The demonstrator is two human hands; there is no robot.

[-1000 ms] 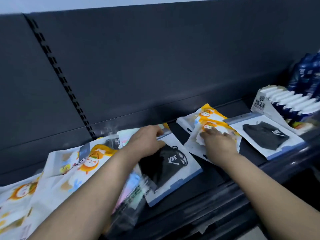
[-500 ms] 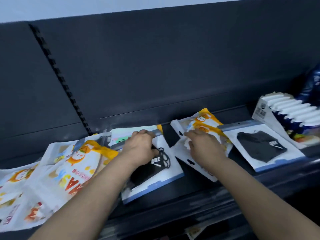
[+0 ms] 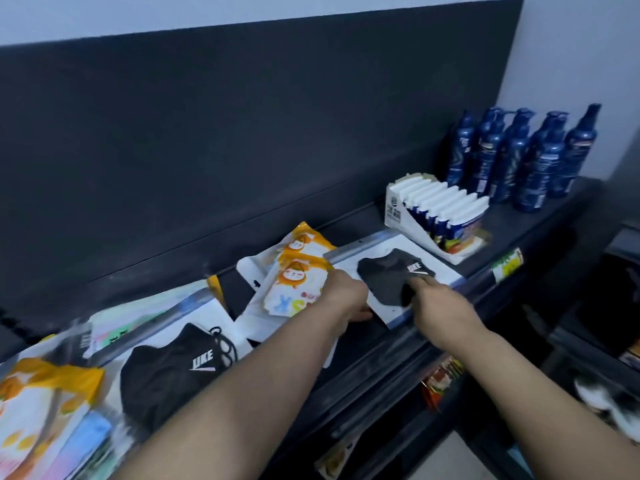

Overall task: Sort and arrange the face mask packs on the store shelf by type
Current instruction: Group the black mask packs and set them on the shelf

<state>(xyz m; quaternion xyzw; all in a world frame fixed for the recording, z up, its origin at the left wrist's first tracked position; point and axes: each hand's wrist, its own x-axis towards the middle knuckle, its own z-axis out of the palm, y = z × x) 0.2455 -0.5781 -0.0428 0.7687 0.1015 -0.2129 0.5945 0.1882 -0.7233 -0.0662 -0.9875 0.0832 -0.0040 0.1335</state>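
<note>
On the dark shelf [image 3: 377, 355] lie flat mask packs. A white pack with a black mask [image 3: 389, 277] rests at the right; both my hands are on its near edge. My left hand [image 3: 346, 299] curls round its near-left corner, beside two orange cartoon packs [image 3: 294, 282]. My right hand [image 3: 438, 304] pinches its front edge, fingers on the black mask. A second black mask pack [image 3: 173, 372] lies alone at the left. More orange cartoon packs [image 3: 41, 393] and a pastel pack [image 3: 138, 317] are heaped at the far left.
A white display box of sachets [image 3: 440, 206] stands right of the black mask pack, touching its far corner. Several blue pump bottles [image 3: 519, 157] fill the shelf's right end. A yellow-green price tag [image 3: 507, 268] hangs on the front rail. Lower shelves hold blurred goods.
My left hand left the left black mask pack and moved right past the orange packs. My right hand moved off the orange packs onto the right black mask pack. The view swung right.
</note>
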